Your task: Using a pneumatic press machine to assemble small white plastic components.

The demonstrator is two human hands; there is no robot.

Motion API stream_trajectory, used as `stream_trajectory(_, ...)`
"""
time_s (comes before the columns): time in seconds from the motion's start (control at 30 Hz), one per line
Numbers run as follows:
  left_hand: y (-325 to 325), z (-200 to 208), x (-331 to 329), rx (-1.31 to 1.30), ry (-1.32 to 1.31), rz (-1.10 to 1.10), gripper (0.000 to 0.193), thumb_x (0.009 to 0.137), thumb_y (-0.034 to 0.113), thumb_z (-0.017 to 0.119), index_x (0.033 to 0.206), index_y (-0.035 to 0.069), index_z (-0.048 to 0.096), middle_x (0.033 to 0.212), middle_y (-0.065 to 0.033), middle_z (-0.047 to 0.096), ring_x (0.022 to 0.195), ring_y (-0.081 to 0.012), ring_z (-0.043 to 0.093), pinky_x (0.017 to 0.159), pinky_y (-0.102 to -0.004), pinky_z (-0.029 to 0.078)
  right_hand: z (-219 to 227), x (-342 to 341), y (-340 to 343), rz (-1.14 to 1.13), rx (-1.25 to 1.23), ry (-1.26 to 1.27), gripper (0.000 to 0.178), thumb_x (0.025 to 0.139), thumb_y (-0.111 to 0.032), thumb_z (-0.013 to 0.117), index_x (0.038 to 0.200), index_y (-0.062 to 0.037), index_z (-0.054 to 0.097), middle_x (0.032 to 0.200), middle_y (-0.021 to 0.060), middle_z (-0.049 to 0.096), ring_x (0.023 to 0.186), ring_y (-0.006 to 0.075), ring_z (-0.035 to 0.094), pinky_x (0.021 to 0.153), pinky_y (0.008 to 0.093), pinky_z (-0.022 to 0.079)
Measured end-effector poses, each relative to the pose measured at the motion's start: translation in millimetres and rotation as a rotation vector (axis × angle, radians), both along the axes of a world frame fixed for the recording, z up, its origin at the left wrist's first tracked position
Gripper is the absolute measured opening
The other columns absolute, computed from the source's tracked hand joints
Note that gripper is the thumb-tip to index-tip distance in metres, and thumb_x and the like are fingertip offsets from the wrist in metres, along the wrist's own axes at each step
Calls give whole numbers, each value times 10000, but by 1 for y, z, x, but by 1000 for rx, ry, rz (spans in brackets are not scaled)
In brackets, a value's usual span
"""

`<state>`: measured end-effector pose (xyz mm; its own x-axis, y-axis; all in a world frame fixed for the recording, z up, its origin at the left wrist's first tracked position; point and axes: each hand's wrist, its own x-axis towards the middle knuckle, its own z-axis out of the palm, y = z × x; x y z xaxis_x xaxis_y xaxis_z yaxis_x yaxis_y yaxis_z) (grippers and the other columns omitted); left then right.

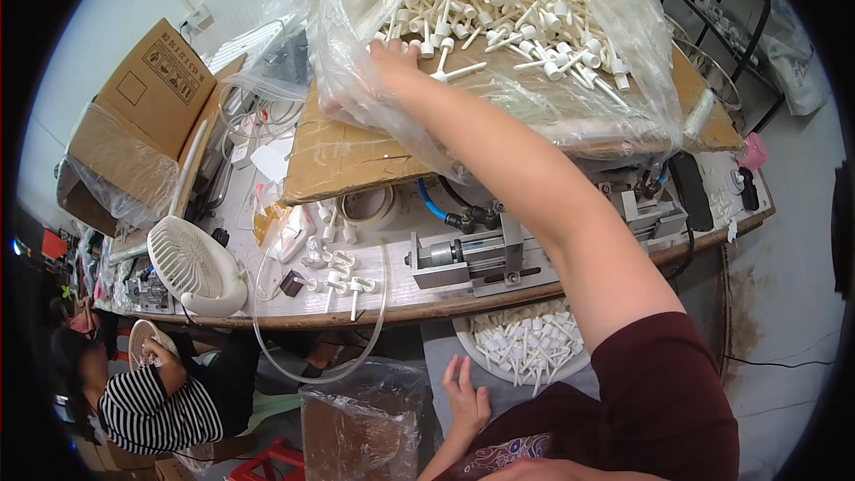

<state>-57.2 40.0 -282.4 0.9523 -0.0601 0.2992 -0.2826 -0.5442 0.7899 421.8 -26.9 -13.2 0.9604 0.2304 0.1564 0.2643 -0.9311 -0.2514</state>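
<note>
Across the bench stretches my right arm, its hand (392, 59) inside a clear plastic bag (352, 80), at the left edge of a heap of white capped plastic stems (499, 0). Its fingers look apart and touch the pieces; their tips are partly hidden. The heap lies on a raised cardboard sheet (356, 160). Down by my lap, my left hand (466, 396) is open, fingers stretched, holding nothing. Just right of it, below the bench edge, sits a round basin (463, 338) full of similar white pieces (525, 347).
A metal clamp device (454, 263) with blue air hose stands on the bench under my arm. Left are loose white fittings (338, 281), a tape roll (370, 209), a white fan (196, 267) and an open carton (151, 89). A person in a striped top (165, 410) sits lower left.
</note>
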Motion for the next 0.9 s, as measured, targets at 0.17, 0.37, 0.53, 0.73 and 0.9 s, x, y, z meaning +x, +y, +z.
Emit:
stream_trajectory(0.17, 5, -1, -2, -41, 8, 10, 565, 1015, 278, 443, 1459, -65, 381, 1479, -302, 294, 1321, -442, 398, 1120, -517, 321, -6, -37, -10, 245, -22, -44, 490, 993, -370, 470, 1446, -193, 521, 1520, 168, 419, 1445, 355, 318, 1078, 688, 276)
stream_trajectory(0.37, 5, -1, -4, -11, 20, 6, 576, 1030, 299, 405, 1464, -76, 360, 1485, -298, 275, 1337, -450, 367, 1135, -515, 301, 17, -77, -97, 442, -47, 15, 430, 943, -318, 518, 1333, -147, 581, 1386, 129, 538, 1304, 301, 502, 1069, 515, 399)
stream_trajectory(0.53, 1, -3, -4, -13, 9, 1, 564, 1021, 272, 416, 1471, -64, 362, 1498, -284, 266, 1300, -420, 424, 1121, -500, 321, 16, -76, -172, 393, 145, 35, 406, 890, -281, 598, 1258, -111, 610, 1260, 146, 609, 1195, 336, 576, 993, 423, 464)
stream_trajectory(0.73, -4, -2, 0, -29, -30, 0, 543, 990, 208, 485, 1463, -45, 399, 1490, -286, 298, 1264, -434, 440, 1086, -497, 363, 29, -101, -191, 302, -4, -48, 420, 880, -337, 648, 1261, -161, 628, 1187, 153, 663, 1119, 333, 626, 960, 450, 484)
stream_trajectory(0.9, -1, -2, -7, -34, -25, 32, 535, 988, 192, 510, 1461, -34, 403, 1487, -272, 303, 1255, -427, 461, 1082, -486, 374, 35, -177, -145, 633, 134, -512, 203, 867, -209, 682, 1029, -88, 692, 995, 99, 670, 1048, 270, 623, 928, 410, 480)
